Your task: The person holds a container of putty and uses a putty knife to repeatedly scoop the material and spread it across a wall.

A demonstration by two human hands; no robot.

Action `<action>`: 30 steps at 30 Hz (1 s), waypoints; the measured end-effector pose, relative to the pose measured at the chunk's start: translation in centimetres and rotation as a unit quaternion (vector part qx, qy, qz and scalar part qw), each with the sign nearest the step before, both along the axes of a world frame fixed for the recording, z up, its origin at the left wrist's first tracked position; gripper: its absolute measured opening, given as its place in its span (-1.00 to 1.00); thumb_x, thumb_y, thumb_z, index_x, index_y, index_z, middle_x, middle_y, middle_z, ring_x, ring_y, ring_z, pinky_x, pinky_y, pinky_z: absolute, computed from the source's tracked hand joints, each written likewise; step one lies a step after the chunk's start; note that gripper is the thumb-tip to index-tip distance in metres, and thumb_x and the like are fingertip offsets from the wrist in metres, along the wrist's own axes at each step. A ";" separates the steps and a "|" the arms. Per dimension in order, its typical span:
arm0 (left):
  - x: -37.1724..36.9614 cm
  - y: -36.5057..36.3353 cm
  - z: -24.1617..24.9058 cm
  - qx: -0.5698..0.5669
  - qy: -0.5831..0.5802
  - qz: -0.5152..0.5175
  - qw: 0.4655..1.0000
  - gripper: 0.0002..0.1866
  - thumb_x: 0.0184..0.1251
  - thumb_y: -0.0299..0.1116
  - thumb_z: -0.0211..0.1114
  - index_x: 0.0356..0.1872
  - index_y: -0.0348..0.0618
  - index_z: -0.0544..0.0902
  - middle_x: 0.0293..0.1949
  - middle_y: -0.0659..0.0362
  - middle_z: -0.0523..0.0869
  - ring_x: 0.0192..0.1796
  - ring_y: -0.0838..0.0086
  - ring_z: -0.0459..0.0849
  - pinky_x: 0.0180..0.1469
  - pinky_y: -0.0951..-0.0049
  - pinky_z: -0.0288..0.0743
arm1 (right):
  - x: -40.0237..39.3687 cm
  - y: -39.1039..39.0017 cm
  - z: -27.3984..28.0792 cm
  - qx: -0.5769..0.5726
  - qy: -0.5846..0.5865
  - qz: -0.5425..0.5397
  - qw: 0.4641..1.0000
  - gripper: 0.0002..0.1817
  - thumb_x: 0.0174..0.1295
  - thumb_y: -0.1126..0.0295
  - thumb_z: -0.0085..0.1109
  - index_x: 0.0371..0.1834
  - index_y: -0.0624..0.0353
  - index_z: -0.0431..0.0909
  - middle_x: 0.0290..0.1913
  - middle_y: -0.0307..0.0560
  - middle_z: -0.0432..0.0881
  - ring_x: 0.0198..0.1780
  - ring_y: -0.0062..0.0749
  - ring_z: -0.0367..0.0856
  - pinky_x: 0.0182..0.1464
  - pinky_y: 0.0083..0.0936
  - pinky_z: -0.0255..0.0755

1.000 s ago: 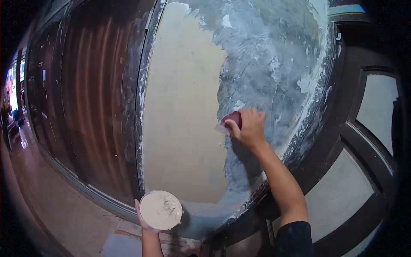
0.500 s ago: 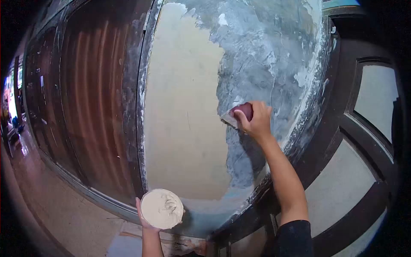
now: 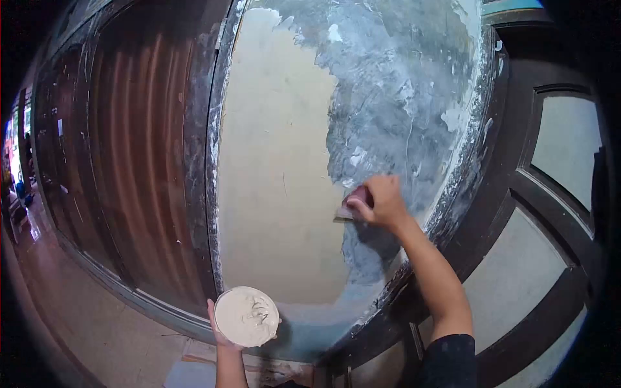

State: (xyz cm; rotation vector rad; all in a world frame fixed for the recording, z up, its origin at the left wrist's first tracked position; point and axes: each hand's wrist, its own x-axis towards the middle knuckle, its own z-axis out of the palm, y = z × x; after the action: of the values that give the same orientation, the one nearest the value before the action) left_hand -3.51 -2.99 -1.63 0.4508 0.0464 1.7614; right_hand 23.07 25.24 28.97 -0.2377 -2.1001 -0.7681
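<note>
My right hand [image 3: 385, 202] is closed around the dark red handle of a putty knife [image 3: 357, 198]. Its blade lies against the wall [image 3: 381, 110], at the border between a smooth cream coat of putty [image 3: 278, 194] and bare, patchy grey-blue surface. Low in view, my left hand [image 3: 218, 323] grips a round tub of cream putty [image 3: 242, 318] from its left side and underneath. The putty's top is smooth with some ridges right of centre. Most of the left fingers are hidden by the tub.
Left of the wall stands a dark wooden frame with a brown curtain-like panel [image 3: 139, 161]. To the right is a dark door [image 3: 511, 174] with pale panels. Tiled floor [image 3: 110, 317] runs along the lower left, with a sheet-like item [image 3: 187, 374] near the bottom.
My right hand has moved down the wall with the putty knife, and the cream edge there reaches slightly further right. My left hand and the tub stay nearly in place.
</note>
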 end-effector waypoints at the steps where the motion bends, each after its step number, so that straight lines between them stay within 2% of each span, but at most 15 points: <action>1: -0.2 0.2 -0.4 -0.015 -0.018 0.013 1.000 0.09 0.40 0.65 -0.12 0.51 -0.21 0.44 0.41 -0.29 0.55 0.29 -0.42 0.62 0.13 -0.65 0.56 | 0.3 0.0 -0.7 -0.014 -0.078 -0.049 0.996 -0.53 0.20 -0.09 0.51 -0.13 0.08 0.67 -0.24 -0.10 0.63 -0.15 -0.10 0.56 -0.01 -0.14 0.23; 4: -0.4 0.0 0.4 0.029 0.004 -0.045 0.999 0.18 0.31 0.71 -0.10 0.60 -0.16 0.32 0.45 -0.39 0.46 0.28 -0.67 0.52 0.03 -0.84 0.46 | -1.0 0.3 -0.1 0.057 -0.042 -0.074 0.995 -0.52 0.21 -0.09 0.51 -0.11 0.08 0.68 -0.23 -0.10 0.64 -0.14 -0.11 0.57 -0.01 -0.14 0.24; 6: -0.1 0.1 1.0 0.044 -0.015 -0.065 0.997 0.18 0.31 0.72 -0.09 0.60 -0.16 0.32 0.48 -0.37 0.44 0.28 -0.70 0.51 0.03 -0.85 0.45 | -1.5 0.2 1.8 -0.006 0.023 -0.059 0.998 -0.54 0.23 -0.07 0.49 -0.09 0.08 0.68 -0.21 -0.08 0.66 -0.13 -0.11 0.58 0.01 -0.15 0.24; 8: 0.4 0.0 1.6 0.028 -0.065 -0.066 0.995 0.18 0.30 0.72 -0.09 0.60 -0.16 0.33 0.48 -0.36 0.44 0.28 -0.71 0.50 0.03 -0.86 0.45 | -1.8 0.8 2.6 -0.008 0.222 -0.054 0.974 -0.55 0.25 -0.06 0.48 -0.10 0.08 0.68 -0.20 -0.06 0.67 -0.13 -0.11 0.59 0.02 -0.15 0.25; 9: 0.5 -0.1 1.7 0.013 -0.115 -0.066 0.991 0.18 0.30 0.72 -0.08 0.60 -0.15 0.34 0.49 -0.36 0.44 0.28 -0.72 0.50 0.03 -0.86 0.44 | -1.2 0.7 2.7 -0.022 0.193 -0.045 0.980 -0.56 0.26 -0.06 0.48 -0.12 0.10 0.68 -0.20 -0.06 0.67 -0.13 -0.11 0.59 0.02 -0.15 0.25; 10: -0.3 0.4 0.3 0.011 -0.071 -0.061 0.996 0.17 0.30 0.72 -0.09 0.59 -0.14 0.36 0.47 -0.33 0.47 0.29 -0.67 0.52 0.04 -0.88 0.42 | -0.6 0.7 2.2 -0.023 0.192 -0.046 0.980 -0.56 0.26 -0.06 0.48 -0.12 0.10 0.68 -0.20 -0.06 0.67 -0.13 -0.11 0.59 0.02 -0.15 0.25; 13: -0.3 0.4 0.2 0.032 -0.019 -0.052 0.998 0.15 0.33 0.70 -0.10 0.58 -0.14 0.37 0.46 -0.33 0.49 0.29 -0.59 0.55 0.05 -0.87 0.43 | 0.5 -0.1 -0.5 0.006 -0.040 -0.038 0.998 -0.51 0.23 -0.11 0.50 -0.17 0.11 0.68 -0.24 -0.09 0.63 -0.15 -0.12 0.58 -0.03 -0.16 0.26; 15: -0.1 0.0 1.1 0.042 0.018 -0.049 0.998 0.14 0.34 0.69 -0.10 0.58 -0.15 0.38 0.46 -0.33 0.49 0.28 -0.55 0.57 0.01 -0.88 0.43 | 0.0 -0.3 -1.1 0.009 -0.058 -0.018 0.998 -0.50 0.22 -0.12 0.50 -0.18 0.12 0.67 -0.25 -0.10 0.62 -0.17 -0.12 0.56 -0.04 -0.16 0.26; 16: -0.3 0.9 0.3 -0.055 -0.083 0.022 0.995 0.10 0.38 0.65 -0.08 0.54 -0.19 0.42 0.45 -0.29 0.53 0.31 -0.45 0.59 0.16 -0.71 0.51 | -0.3 -0.6 -1.1 0.011 -0.075 0.000 0.997 -0.49 0.22 -0.13 0.50 -0.19 0.12 0.66 -0.27 -0.10 0.60 -0.18 -0.12 0.55 -0.05 -0.17 0.26; 18: 0.4 -0.2 2.7 0.053 0.028 -0.052 0.997 0.05 0.45 0.59 -0.07 0.51 -0.23 0.48 0.43 -0.20 0.58 0.35 -0.23 0.63 0.35 -0.41 0.54 | -0.7 -1.7 -0.2 0.015 -0.074 -0.016 0.997 -0.55 0.27 -0.07 0.47 -0.19 0.12 0.64 -0.27 -0.11 0.58 -0.19 -0.13 0.53 -0.08 -0.21 0.26; 22: 0.7 1.9 3.4 -0.049 -0.018 0.024 0.998 0.05 0.43 0.60 -0.09 0.51 -0.20 0.49 0.43 -0.20 0.59 0.39 -0.32 0.58 0.37 -0.48 0.48 | -1.8 -4.7 0.7 0.011 -0.021 0.025 0.999 -0.72 0.28 0.18 0.46 -0.15 0.09 0.62 -0.25 -0.14 0.59 -0.18 -0.16 0.53 -0.12 -0.22 0.29; 23: 1.0 2.1 4.5 0.025 -0.002 -0.043 0.999 0.07 0.41 0.62 -0.09 0.53 -0.18 0.47 0.44 -0.21 0.57 0.41 -0.39 0.54 0.35 -0.57 0.45 | -2.0 -5.7 0.7 -0.001 -0.062 0.036 0.997 -0.75 0.26 0.24 0.46 -0.16 0.07 0.61 -0.24 -0.16 0.61 -0.18 -0.15 0.53 -0.11 -0.23 0.32; 25: 1.4 1.9 7.2 0.028 0.000 -0.052 0.998 0.07 0.42 0.62 -0.10 0.53 -0.19 0.46 0.46 -0.20 0.56 0.41 -0.37 0.54 0.35 -0.55 0.46 | -2.6 -8.0 0.1 0.019 -0.103 0.082 0.991 -0.79 0.19 0.37 0.40 -0.13 0.01 0.61 -0.14 -0.28 0.69 -0.19 -0.20 0.53 -0.10 -0.28 0.37; 29: 1.1 2.2 10.2 0.003 0.015 -0.004 1.000 0.08 0.46 0.61 -0.15 0.54 -0.24 0.43 0.46 -0.19 0.56 0.39 -0.23 0.61 0.37 -0.36 0.55 | -2.6 -12.5 -1.1 0.039 -0.209 0.134 0.968 -0.71 0.24 0.36 0.28 0.04 -0.06 0.65 -0.03 -0.37 0.70 -0.13 -0.26 0.53 -0.05 -0.31 0.38; 30: 1.0 2.3 10.7 0.032 0.029 -0.022 0.999 0.09 0.44 0.63 -0.14 0.56 -0.22 0.41 0.47 -0.21 0.54 0.39 -0.30 0.59 0.34 -0.49 0.52 | -2.4 -12.9 -1.5 0.042 -0.225 0.137 0.964 -0.67 0.28 0.33 0.23 0.11 -0.08 0.65 -0.02 -0.36 0.67 -0.07 -0.26 0.53 -0.02 -0.29 0.39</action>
State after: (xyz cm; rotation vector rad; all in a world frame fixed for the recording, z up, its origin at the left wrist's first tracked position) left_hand -2.49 -0.69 9.05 0.5458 0.0212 1.7110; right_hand 20.64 12.31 27.42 0.2994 -2.4469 -0.7926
